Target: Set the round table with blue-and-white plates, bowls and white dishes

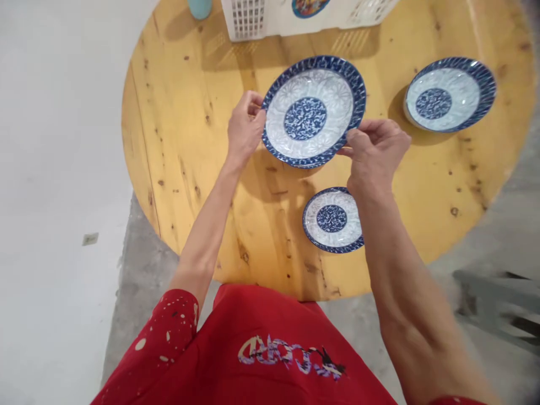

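Note:
A large round plate (312, 152) with a patterned blue rim and a blue center is tilted above the table between both hands. My left hand (246, 125) pinches its left rim, thumb on the near side. At the lower right rim, my right hand (375, 149) grips the same plate between thumb and fingers. Below it, a smaller plate (331, 218) in the same pattern lies on the wood, its right edge hidden behind my right forearm. Off to the right stands a deep bowl (462, 93) with matching blue decoration.
The round wooden table (189, 140) carries a white plastic basket (287, 22) at its far edge. Left of the basket stands a light blue cup (199, 7), cut off by the frame. A grey stool (498, 304) is on the floor at the right.

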A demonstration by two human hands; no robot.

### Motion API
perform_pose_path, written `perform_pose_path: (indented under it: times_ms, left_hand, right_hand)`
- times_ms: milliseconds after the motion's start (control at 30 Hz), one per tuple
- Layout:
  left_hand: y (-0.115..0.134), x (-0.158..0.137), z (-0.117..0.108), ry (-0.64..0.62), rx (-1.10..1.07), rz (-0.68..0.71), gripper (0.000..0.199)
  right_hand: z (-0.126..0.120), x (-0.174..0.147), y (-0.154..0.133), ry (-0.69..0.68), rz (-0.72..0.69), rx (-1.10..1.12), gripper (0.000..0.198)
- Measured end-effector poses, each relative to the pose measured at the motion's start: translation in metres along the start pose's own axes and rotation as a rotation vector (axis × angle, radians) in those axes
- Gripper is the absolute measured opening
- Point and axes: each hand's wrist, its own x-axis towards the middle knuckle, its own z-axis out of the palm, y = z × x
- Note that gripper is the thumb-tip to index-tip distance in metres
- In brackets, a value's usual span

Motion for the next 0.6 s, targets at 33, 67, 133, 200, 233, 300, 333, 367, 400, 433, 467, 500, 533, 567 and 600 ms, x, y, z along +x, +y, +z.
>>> perform_pose_path:
  times_ms: [33, 67, 133, 200, 233, 300, 333, 367, 400, 433, 467, 500, 533, 567, 600]
  left_hand:
    - [-0.005, -0.009, -0.010, 0.058, -0.073, 0.014, 0.056]
    - [-0.012, -0.020, -0.019, 0.124, -0.158, 0.014, 0.043]
    - [-0.029, -0.048, -0.036, 0.213, -0.279, 0.002, 0.020]
    - [-0.047, -0.080, -0.051, 0.227, -0.326, -0.053, 0.018]
    - [-0.057, -0.096, -0.058, 0.227, -0.344, -0.085, 0.017]
    - [-0.074, -0.124, -0.070, 0.241, -0.369, -0.145, 0.012]
    - [-0.082, -0.136, -0.075, 0.242, -0.367, -0.192, 0.011]
    - [-0.089, -0.146, -0.079, 0.238, -0.357, -0.238, 0.011]
    - [-0.095, -0.154, -0.082, 0.228, -0.344, -0.281, 0.012]
    - [-0.100, -0.161, -0.084, 0.215, -0.330, -0.321, 0.013]
    - [-0.105, -0.167, -0.085, 0.202, -0.322, -0.351, 0.015]
    - [-0.108, -0.171, -0.085, 0.191, -0.320, -0.372, 0.016]
    - [-0.112, -0.175, -0.085, 0.184, -0.322, -0.385, 0.018]
    - [-0.115, -0.177, -0.084, 0.179, -0.326, -0.391, 0.019]
    - [-0.118, -0.179, -0.082, 0.174, -0.329, -0.395, 0.019]
  right_hand:
    - [0.005, -0.009, -0.001, -0.022, -0.008, 0.012, 0.008]
    - [0.010, -0.020, -0.001, -0.042, -0.001, 0.022, 0.010]
    - [0.024, -0.048, 0.004, -0.078, 0.049, 0.035, 0.014]
    - [0.040, -0.080, 0.013, -0.117, 0.108, 0.013, 0.014]
    - [0.048, -0.096, 0.018, -0.156, 0.134, -0.018, 0.012]
    - [0.063, -0.127, 0.028, -0.207, 0.199, -0.074, 0.010]
    - [0.069, -0.141, 0.032, -0.230, 0.244, -0.095, 0.008]
    - [0.075, -0.153, 0.036, -0.246, 0.291, -0.105, 0.007]
    - [0.081, -0.165, 0.039, -0.256, 0.336, -0.111, 0.006]
    - [0.085, -0.175, 0.041, -0.263, 0.377, -0.113, 0.006]
    - [0.089, -0.184, 0.043, -0.265, 0.410, -0.114, 0.006]
    - [0.092, -0.192, 0.045, -0.265, 0.435, -0.118, 0.006]
    - [0.094, -0.199, 0.046, -0.264, 0.453, -0.124, 0.006]
    - [0.095, -0.204, 0.047, -0.262, 0.462, -0.133, 0.006]
    - [0.096, -0.208, 0.048, -0.259, 0.465, -0.144, 0.007]
